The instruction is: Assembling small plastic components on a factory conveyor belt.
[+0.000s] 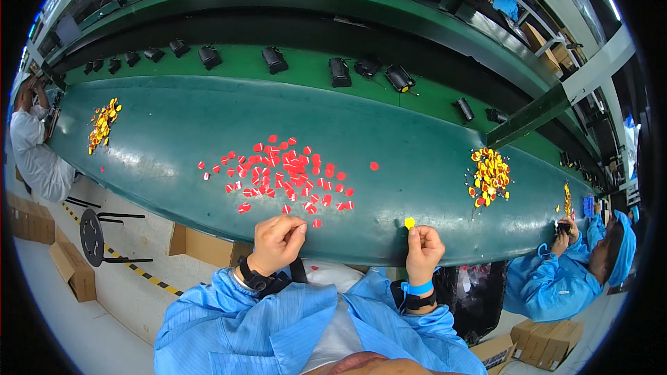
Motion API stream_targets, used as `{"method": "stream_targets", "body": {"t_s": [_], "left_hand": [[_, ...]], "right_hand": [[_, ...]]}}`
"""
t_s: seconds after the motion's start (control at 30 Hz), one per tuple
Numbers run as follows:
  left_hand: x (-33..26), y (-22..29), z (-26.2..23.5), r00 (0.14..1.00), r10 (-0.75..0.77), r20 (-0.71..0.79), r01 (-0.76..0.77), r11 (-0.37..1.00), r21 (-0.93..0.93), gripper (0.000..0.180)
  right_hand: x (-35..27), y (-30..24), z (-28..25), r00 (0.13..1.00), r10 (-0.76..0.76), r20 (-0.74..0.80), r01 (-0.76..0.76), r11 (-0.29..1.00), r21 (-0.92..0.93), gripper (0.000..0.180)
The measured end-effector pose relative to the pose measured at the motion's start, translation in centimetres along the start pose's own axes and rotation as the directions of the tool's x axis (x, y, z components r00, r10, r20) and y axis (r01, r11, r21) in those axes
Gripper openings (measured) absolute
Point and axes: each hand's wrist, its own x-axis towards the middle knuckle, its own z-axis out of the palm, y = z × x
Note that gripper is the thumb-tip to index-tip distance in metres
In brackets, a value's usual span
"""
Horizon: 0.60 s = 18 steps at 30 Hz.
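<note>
My right hand (424,253) pinches a small yellow disc (409,222) between thumb and forefinger, just above the near edge of the green table (417,160). My left hand (279,242) is closed, thumb against curled fingers, at the same edge; whatever it may hold is hidden. Just beyond it lies a loose spread of red discs (295,167), several with white stripes. One single red disc (374,166) lies apart to the right of the spread. Dark bands circle both wrists, and a blue band (419,287) is on the right one.
A pile of yellow and red discs (490,175) lies to the right, another pile (104,125) far left. Black devices (274,60) line the green belt behind. A green post (531,117) stands at right. Co-workers sit at right (556,278) and far left (35,139). A black stool (92,236) stands left.
</note>
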Motion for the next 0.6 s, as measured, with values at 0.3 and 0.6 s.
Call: {"method": "stream_targets", "body": {"t_s": [0.3,0.6], "left_hand": [[0.4,0.4,-1.7,0.949,-0.292,0.118,0.311,0.928,-0.204,0.004],[24.6,-6.9,-9.0,0.847,-0.53,0.024,0.529,0.839,-0.129,0.029]], "right_hand": [[0.4,-0.3,0.0,1.0,-0.004,-0.01,0.004,1.0,-0.007,0.011],[0.5,-0.3,-0.3,1.0,0.007,0.0,-0.007,1.0,-0.008,0.011]]}}
